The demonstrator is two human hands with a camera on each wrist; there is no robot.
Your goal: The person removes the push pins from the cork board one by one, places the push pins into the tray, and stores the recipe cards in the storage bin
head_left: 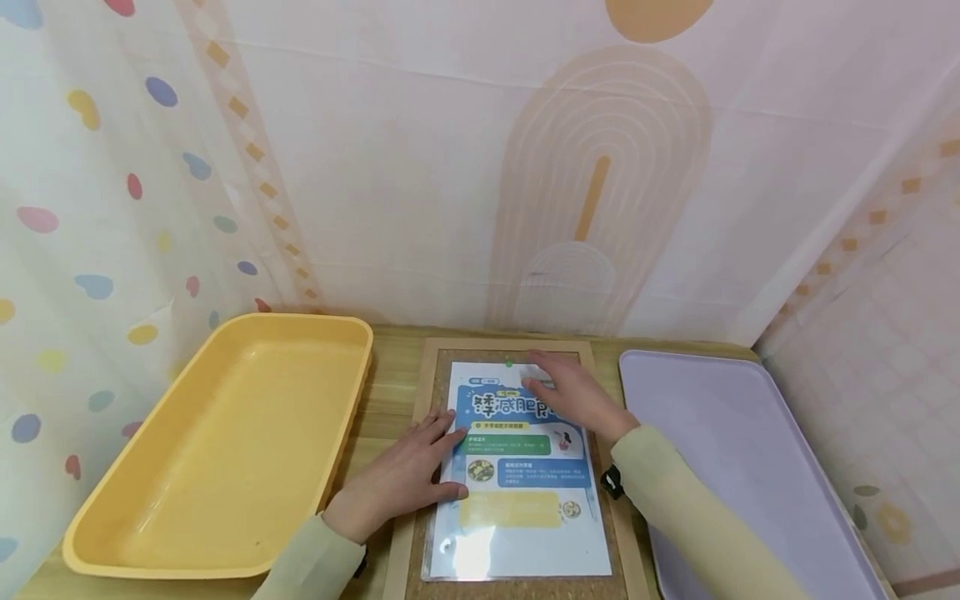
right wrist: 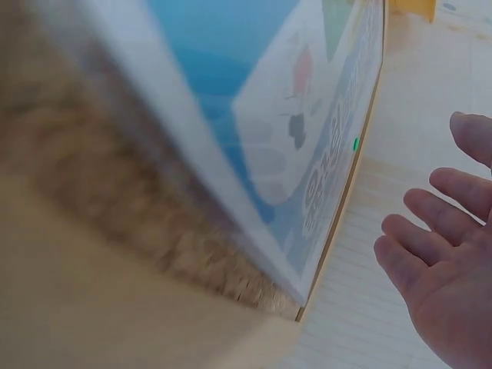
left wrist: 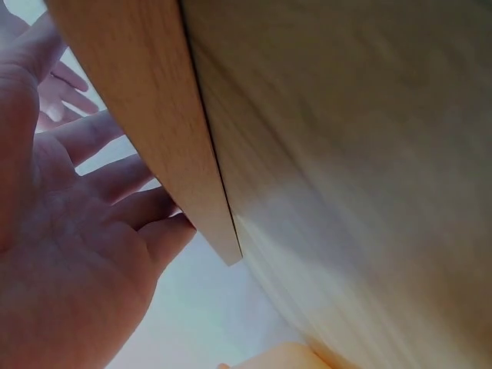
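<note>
**Q:** Where is the sheet, and how far along is the work?

**A:** The laminated sheet (head_left: 517,475) lies flat on the cork board (head_left: 420,467), in the middle of the table (head_left: 390,367) between a yellow tray (head_left: 225,442) at the left edge and a purple tray (head_left: 735,442) at the right. One green pin (head_left: 509,363) sits at the sheet's top edge. I judge the sheet placed and partly fastened; I see no other pins.

**Q:** And your hands?

**A:** My left hand (head_left: 405,479) presses flat, fingers straight and spread, on the sheet's left edge. My right hand (head_left: 573,392) rests flat, fingers straight, on the sheet's top right part, near the pin. Neither grips anything.
</note>
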